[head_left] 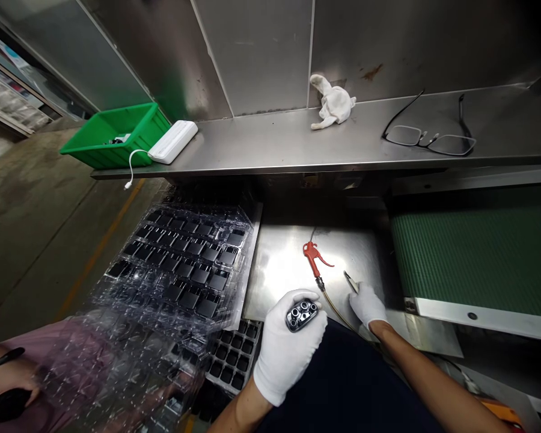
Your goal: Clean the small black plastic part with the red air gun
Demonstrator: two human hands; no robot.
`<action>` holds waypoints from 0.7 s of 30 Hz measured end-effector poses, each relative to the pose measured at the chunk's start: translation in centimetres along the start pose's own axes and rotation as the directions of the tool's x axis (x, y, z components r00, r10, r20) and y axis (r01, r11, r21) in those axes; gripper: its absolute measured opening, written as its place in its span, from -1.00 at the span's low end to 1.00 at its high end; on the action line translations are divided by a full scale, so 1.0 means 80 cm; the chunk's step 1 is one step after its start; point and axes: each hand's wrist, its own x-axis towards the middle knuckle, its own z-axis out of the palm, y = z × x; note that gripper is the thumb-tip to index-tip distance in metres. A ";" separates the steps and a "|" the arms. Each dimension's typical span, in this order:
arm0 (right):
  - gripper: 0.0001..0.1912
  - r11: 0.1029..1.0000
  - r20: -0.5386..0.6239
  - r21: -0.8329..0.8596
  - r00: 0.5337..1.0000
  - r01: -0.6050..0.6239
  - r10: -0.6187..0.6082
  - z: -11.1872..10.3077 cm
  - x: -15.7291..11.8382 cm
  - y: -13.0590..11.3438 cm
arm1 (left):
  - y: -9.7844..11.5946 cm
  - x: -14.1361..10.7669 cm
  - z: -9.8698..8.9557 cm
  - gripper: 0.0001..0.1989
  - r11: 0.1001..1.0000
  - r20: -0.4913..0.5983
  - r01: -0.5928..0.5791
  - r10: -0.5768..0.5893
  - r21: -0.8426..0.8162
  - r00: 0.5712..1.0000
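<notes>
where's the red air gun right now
In the head view, the red air gun lies just right of centre on the metal tabletop, between the clear tray of black parts and the right hand, just beyond the left hand.

The small black oblong part (302,316) looked glossy, the silver flat table (275,264) smooth, shiny metal, the clear moulded trays (151,282) glossy plastic, the wide green belt (478,255) matt, ribbed.

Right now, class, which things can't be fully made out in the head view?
All in the head view:
Black part: underside, hidden by the left hand.
Tool: back end, hidden by the right hand.
Green bin: contents, too small to identify.
Orange object: cut off by the bottom edge.
</notes>
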 end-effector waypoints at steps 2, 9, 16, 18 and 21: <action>-0.73 1.000 -0.002 0.002 1.000 -0.001 0.001 0.000 -0.001 0.000 | -0.001 0.000 0.000 -0.81 1.000 0.001 -0.003 0.003 0.004 1.000; -0.72 1.000 0.002 0.002 1.000 0.000 0.000 -0.001 -0.002 0.000 | -0.003 0.002 -0.001 -0.83 0.997 0.001 -0.055 0.055 0.049 0.998; -0.74 1.000 -0.003 -0.003 1.000 0.006 -0.006 -0.001 -0.002 0.000 | 0.001 0.001 -0.003 -0.83 0.991 0.006 -0.099 0.099 0.090 0.995; -0.74 1.000 -0.002 -0.005 1.000 0.008 -0.008 -0.001 -0.002 0.000 | 0.003 0.001 -0.002 -0.83 0.995 0.000 -0.076 0.076 0.066 0.997; -0.74 1.000 0.000 -0.007 1.000 0.007 -0.007 -0.002 -0.002 0.000 | 0.006 0.002 -0.002 -0.82 0.999 -0.003 -0.041 0.041 0.030 0.999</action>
